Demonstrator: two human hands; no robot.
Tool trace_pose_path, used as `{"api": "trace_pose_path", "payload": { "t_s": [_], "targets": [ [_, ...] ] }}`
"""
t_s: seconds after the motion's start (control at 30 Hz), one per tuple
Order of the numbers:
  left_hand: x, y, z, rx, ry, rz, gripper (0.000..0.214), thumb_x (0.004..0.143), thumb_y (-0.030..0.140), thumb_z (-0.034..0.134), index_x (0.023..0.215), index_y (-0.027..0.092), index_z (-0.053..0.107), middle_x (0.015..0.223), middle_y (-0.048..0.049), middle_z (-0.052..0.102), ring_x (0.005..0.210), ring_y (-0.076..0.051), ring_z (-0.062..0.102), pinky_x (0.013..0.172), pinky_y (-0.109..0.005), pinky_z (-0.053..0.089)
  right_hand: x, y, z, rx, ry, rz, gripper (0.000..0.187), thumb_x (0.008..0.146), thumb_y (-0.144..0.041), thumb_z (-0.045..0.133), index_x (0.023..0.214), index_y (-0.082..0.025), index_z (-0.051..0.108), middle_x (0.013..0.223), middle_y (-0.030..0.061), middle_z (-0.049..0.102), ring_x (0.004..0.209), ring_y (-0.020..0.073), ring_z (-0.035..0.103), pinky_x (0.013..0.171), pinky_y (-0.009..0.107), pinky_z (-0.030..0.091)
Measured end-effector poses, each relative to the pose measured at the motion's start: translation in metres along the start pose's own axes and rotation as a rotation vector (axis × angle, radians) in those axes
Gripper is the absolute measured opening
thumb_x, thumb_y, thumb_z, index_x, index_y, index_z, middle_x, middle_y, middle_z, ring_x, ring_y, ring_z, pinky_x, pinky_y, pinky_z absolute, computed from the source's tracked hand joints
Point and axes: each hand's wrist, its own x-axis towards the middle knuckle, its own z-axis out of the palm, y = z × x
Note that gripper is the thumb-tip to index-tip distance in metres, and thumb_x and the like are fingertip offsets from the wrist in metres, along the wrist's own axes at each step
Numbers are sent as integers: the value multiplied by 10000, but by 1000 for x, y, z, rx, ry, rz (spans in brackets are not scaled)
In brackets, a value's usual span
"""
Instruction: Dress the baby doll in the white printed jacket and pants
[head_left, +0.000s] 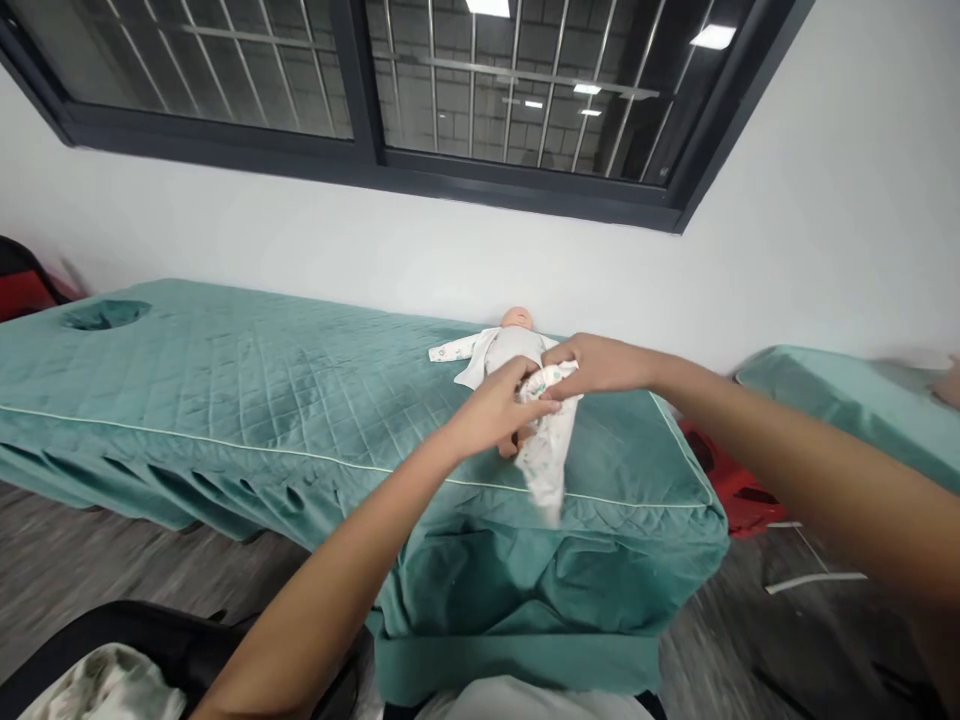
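Observation:
A baby doll (517,318) lies on its back on the green quilted bed (285,370), head toward the wall. It wears a white printed baby shirt (454,350), with one sleeve stretched out to the left. Over the doll's lower body, my left hand (495,405) pinches the gathered top of white printed baby pants (546,450). My right hand (592,362) grips the same top edge from the other side. The legs of the pants hang down toward the bed's front edge, blurred at the bottom. Part of a doll leg shows below my left hand; my hands hide much of the rest.
Behind the bed stands a white wall with a dark-framed barred window (517,100). A black chair (142,620) with printed cloth on it is at lower left. To the right are a red stool (739,490) and another green bed (840,395), with a person's hand at its edge.

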Motion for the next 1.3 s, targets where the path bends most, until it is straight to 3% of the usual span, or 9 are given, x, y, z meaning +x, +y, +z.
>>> {"api": "trace_pose_path", "payload": {
  "t_s": [0.17,0.33,0.47,0.63,0.8,0.97,1.13,1.2,1.3],
  "targets": [
    [9,18,-30,-11,-75,-12,373,755,517,707,762,189,529,764,4,538,739,-170,545,635,-277,407,-9,-15,-18,193,-7,-119,341,709,-440,791,696,-191,558,636,-68,434,612,81,372,572,243,249],
    [13,34,-57,-260,-112,57,343,718,448,761,787,179,559,742,19,508,688,-118,510,608,-241,372,-21,-17,-21,286,-74,-148,332,727,-451,790,894,-177,707,776,-21,621,714,113,530,641,252,377],
    [15,39,-65,-304,-182,74,319,720,415,770,775,167,578,758,13,539,695,-115,524,624,-243,392,-27,-18,-20,315,-104,-136,357,744,-447,779,978,-180,740,838,-3,675,758,129,575,676,261,423],
    [21,33,-58,-245,-190,100,259,796,392,712,904,167,641,940,-41,629,840,-150,595,734,-270,462,-26,-5,-13,469,7,-127,285,749,-395,789,886,-154,723,779,-5,654,704,110,567,644,256,423],
    [25,29,-56,-193,-150,204,380,814,319,701,1179,227,650,1216,-67,641,1070,-186,602,874,-287,483,-19,16,7,859,161,-290,303,699,-360,831,740,-173,595,735,-37,597,679,102,561,630,250,429],
    [24,14,-70,-112,-154,83,218,785,313,725,968,197,744,938,-37,715,882,-175,644,736,-263,490,-7,38,27,976,226,-346,398,761,-368,792,632,-181,465,713,-37,543,651,92,505,601,242,399],
    [27,-5,-71,28,-324,-92,188,736,360,755,712,178,711,673,11,625,700,-154,622,587,-222,446,14,55,31,967,402,-264,434,743,-414,796,602,-184,456,745,-14,566,668,101,499,606,252,410],
    [28,-8,-69,-1,-274,-68,203,744,368,745,712,174,695,736,1,637,754,-162,635,616,-223,467,20,59,29,969,511,-221,450,754,-452,782,597,-194,448,635,-40,487,588,87,444,553,239,371],
    [30,-6,-69,-70,-71,23,221,822,379,666,802,160,693,867,-27,651,837,-160,636,682,-232,484,23,60,26,870,568,-155,506,761,-501,771,554,-195,425,548,-61,378,515,70,352,496,232,292]
  ]
}}
